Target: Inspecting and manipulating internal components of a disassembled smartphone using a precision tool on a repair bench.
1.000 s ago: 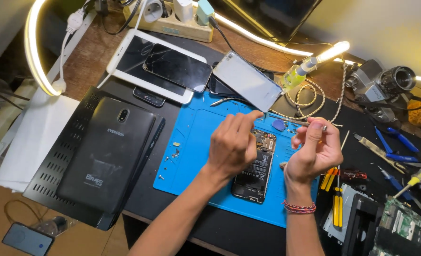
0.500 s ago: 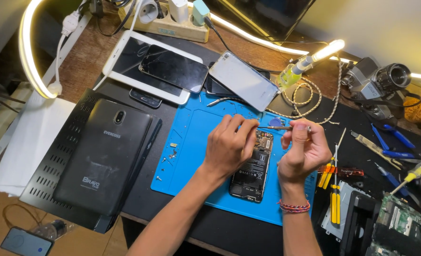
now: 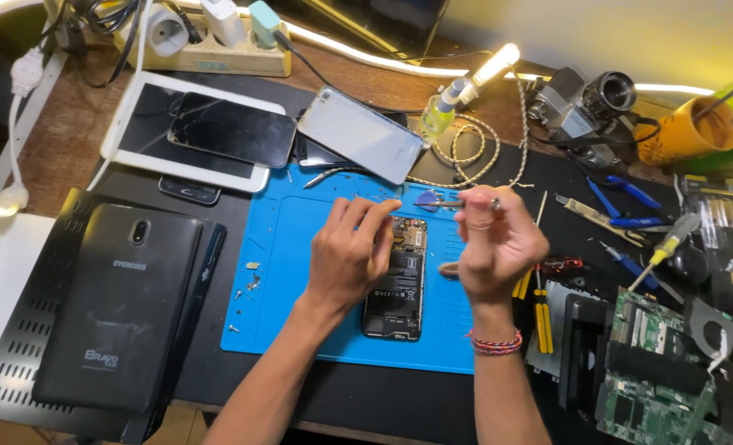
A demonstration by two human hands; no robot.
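Nearest the camera, a black tablet [image 3: 111,317] was laid face down on a perforated black tray [image 3: 20,363] at the left, out of the working area. A green circuit board [image 3: 655,363] and loose metal parts were piled at the right edge.

On the blue repair mat [image 3: 292,280] an opened phone [image 3: 397,280] was laid back-up with its cover off, battery and boards exposed, so the inside could be reached from above. The left hand [image 3: 346,259] was rested on the phone's left edge, fingers curled and pinched near its upper part, apparently to steady it; whether anything tiny was held there cannot be told. The right hand [image 3: 498,243] was raised just right of the phone, fingers clenched around a thin metal tool [image 3: 457,200], held level with its tip pointed left over the top of the phone. Small screws [image 3: 247,284] were scattered on the mat's left part, kept where they would not roll off.

Screwdrivers [image 3: 540,309] with yellow handles and blue pliers [image 3: 622,206] were laid within reach at the right.

Farther back, a white tablet [image 3: 136,140] with a cracked phone [image 3: 233,129] on it, a silver back cover [image 3: 358,146] and a power strip [image 3: 210,45] were set aside.
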